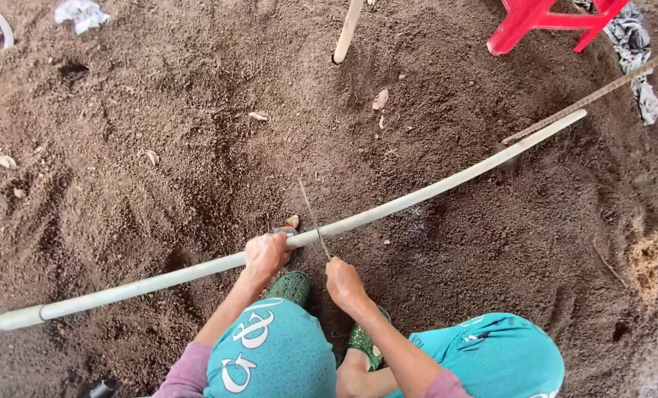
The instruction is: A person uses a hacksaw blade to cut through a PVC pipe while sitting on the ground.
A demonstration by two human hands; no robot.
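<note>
A long pale plastic pipe [432,190] lies across the dark soil from lower left to upper right. My left hand [265,253] grips the pipe near its middle and presses it down. My right hand [343,282] holds the handle of a thin saw blade [313,219], which rests across the pipe just right of my left hand. My knees in teal trousers and my green sandals [291,286] show below the hands.
A red plastic stool [524,22] stands at the top right beside a crumpled grey sheet [635,51]. A rusty metal rod [594,94] lies near the pipe's far end. A pale stick [347,31] is stuck in the soil at top centre.
</note>
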